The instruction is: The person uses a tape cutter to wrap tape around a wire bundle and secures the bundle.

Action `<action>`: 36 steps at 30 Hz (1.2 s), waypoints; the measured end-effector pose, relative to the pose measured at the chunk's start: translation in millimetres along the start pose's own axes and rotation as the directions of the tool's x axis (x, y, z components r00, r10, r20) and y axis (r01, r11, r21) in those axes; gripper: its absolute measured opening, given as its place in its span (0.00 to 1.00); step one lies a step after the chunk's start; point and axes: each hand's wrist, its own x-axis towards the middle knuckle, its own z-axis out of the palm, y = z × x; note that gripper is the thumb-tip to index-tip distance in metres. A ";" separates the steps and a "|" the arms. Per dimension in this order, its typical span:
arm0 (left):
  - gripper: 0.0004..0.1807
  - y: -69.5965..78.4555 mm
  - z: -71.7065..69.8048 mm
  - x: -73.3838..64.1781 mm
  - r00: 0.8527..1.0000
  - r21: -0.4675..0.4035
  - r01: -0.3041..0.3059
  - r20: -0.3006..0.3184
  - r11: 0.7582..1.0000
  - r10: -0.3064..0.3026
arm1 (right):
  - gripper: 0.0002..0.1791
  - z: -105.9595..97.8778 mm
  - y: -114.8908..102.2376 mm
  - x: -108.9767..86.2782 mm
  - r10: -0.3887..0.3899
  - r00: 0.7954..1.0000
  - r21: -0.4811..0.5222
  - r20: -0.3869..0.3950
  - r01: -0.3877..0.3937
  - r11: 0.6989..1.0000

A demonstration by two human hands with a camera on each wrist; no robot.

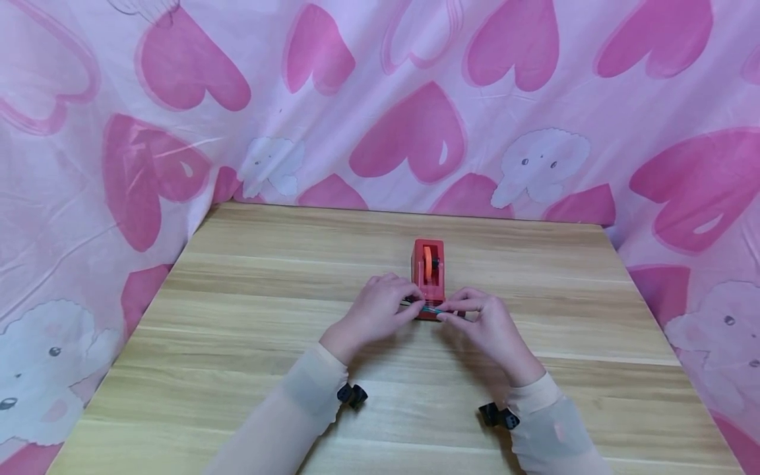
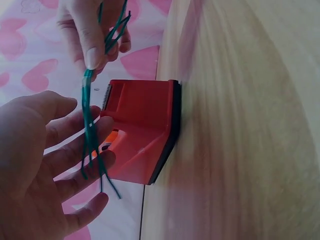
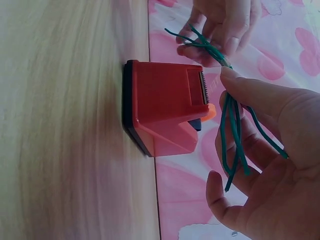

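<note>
A bundle of thin green wires is held crosswise in front of a red tape dispenser. My right hand pinches the bundle between thumb and index finger near its middle, as the right wrist view shows. A pale, clear band of tape wraps the wires beside that pinch. At the other end, my left hand has its fingers loosely spread behind the splayed wire ends. Its thumb stands slightly off the bundle. The dispenser's toothed cutting edge faces the wires.
The dispenser stands on a black base on a wood-grain table, holding an orange tape core. A pink curtain with hearts hangs behind the table and along both sides. Black wrist cameras sit below the sleeves.
</note>
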 end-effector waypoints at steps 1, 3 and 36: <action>0.12 0.4 0.9 0.1 1.000 0.004 0.003 0.005 1.000 -0.003 | 0.06 -0.2 -0.2 -0.1 0.002 1.000 0.003 -0.001 -0.002 1.000; 0.12 1.3 2.3 0.0 1.000 0.013 0.008 0.009 1.000 -0.008 | 0.06 -0.6 -0.6 0.1 0.004 1.000 0.009 -0.001 -0.004 1.000; 0.08 1.5 3.1 -3.3 0.998 0.015 -0.041 -0.043 0.999 0.041 | 0.07 2.8 0.7 1.1 -0.030 0.999 0.011 -0.031 0.030 0.999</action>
